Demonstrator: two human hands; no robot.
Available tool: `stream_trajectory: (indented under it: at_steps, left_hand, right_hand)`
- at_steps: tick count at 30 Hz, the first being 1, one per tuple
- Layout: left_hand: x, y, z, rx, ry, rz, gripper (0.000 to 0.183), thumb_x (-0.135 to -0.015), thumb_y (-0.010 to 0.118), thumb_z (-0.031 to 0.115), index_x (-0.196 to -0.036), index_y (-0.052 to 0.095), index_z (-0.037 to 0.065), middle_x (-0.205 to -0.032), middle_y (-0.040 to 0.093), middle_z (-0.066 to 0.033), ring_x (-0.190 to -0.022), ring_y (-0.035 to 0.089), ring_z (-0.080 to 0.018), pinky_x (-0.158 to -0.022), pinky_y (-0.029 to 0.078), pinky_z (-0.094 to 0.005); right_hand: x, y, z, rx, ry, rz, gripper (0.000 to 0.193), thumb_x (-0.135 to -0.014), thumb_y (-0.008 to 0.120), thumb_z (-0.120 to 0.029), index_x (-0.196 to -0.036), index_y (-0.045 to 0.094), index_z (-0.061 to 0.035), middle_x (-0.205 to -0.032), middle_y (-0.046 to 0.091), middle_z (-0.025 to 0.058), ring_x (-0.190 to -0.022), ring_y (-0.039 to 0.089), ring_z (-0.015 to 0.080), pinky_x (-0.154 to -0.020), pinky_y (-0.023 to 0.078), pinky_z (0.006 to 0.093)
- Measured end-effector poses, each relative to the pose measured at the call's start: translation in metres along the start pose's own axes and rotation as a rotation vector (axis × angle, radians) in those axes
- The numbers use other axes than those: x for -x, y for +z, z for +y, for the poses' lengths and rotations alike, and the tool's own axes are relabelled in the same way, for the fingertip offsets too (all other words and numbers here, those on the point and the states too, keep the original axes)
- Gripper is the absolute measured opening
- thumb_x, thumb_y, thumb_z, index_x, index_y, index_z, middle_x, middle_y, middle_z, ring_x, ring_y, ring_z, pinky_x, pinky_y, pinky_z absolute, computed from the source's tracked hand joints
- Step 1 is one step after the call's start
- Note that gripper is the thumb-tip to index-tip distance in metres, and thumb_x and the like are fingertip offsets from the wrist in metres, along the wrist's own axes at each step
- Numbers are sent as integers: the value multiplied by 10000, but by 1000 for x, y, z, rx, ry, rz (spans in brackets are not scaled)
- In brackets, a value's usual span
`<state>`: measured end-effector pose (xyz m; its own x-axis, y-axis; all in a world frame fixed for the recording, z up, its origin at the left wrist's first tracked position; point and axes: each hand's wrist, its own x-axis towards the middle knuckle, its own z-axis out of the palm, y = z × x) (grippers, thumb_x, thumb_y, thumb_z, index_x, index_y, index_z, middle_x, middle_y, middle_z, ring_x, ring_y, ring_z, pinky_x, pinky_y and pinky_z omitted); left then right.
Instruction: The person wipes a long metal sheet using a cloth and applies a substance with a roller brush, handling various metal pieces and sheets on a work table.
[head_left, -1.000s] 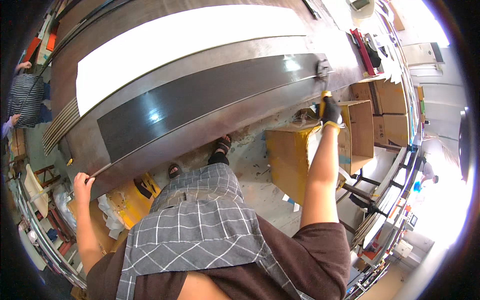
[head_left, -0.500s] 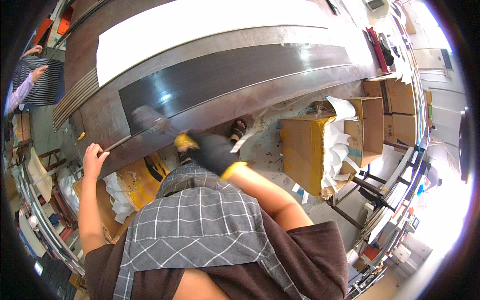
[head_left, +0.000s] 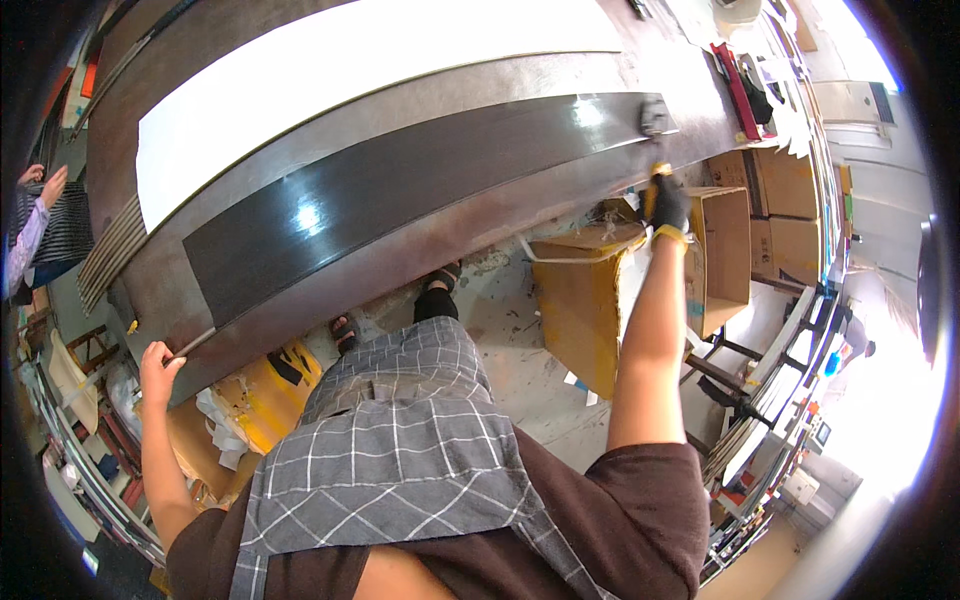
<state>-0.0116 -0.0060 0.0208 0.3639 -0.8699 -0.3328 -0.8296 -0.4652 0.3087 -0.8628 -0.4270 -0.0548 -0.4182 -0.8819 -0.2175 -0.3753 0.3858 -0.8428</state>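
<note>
A long black strip point(head_left: 400, 165) with a glossy sheen lies on the brown metal worktable point(head_left: 470, 205). Along the strip's near edge runs a thin grey rod point(head_left: 195, 343). At the table's front left corner my bare left hand point(head_left: 158, 372) has its fingers closed on the rod's end. Far to the right, my right hand point(head_left: 667, 203), in a black and yellow glove, is closed round a handled tool. The tool's grey head point(head_left: 654, 117) is blurred and rests at the strip's right end; its exact kind cannot be made out.
Behind the strip lies a large white sheet point(head_left: 330, 90). Several rods point(head_left: 112, 255) are stacked at the table's left end. Cardboard boxes point(head_left: 580, 310) stand right of me, another box point(head_left: 270, 390) under the table's left. A person's hands point(head_left: 52, 185) show at far left.
My right hand has swept the tool from the strip's left part to its right end. The left hand stays on the rod. My view has shifted somewhat to the right.
</note>
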Motion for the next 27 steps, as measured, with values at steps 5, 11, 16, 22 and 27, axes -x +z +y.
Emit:
stream_trajectory:
  at_steps: [5, 11, 16, 22, 27]
  left_hand:
    - [-4, 2, -10, -17, 23, -37, 347, -683, 754, 74, -728, 416, 8, -739, 444, -128, -713, 472, -311, -648, 387, -383]
    - [4, 2, -5, 13, 68, -4, 369, -684, 770, 111, -722, 416, 13, -731, 438, -114, -692, 468, -283, -643, 393, -370]
    - [-10, -5, 6, 64, 85, -45, 380, -674, 779, 95, -704, 409, 12, -726, 422, -96, -663, 455, -251, -617, 385, -354]
    - [-4, 1, -2, 73, 69, -61, 394, -668, 781, 78, -694, 392, 15, -719, 408, -100, -643, 448, -252, -603, 382, -358]
    - [-2, -3, -4, 54, 44, -89, 393, -643, 776, 63, -687, 388, 21, -728, 402, -92, -637, 437, -249, -592, 372, -352]
  right_hand:
    - [-42, -38, -33, -292, 287, -14, 356, -884, 664, -391, -1056, 595, -88, -822, 647, 125, -622, 629, 275, -507, 499, 388]
    - [284, 121, -66, 126, -245, -636, 377, -869, 702, -272, -1176, 586, -85, -1032, 665, 146, -863, 677, 289, -746, 530, 386]
    - [457, 253, -152, 351, -586, -1070, 413, -899, 610, -393, -1202, 594, -113, -1062, 671, 195, -972, 650, 386, -829, 508, 474]
    - [408, 196, -94, 157, -362, -717, 443, -868, 667, -412, -1230, 588, -171, -968, 693, 166, -887, 673, 382, -770, 528, 458]
    - [162, 69, -5, 255, -106, -143, 516, -900, 637, -444, -1310, 514, -157, -870, 649, 219, -768, 637, 364, -662, 493, 481]
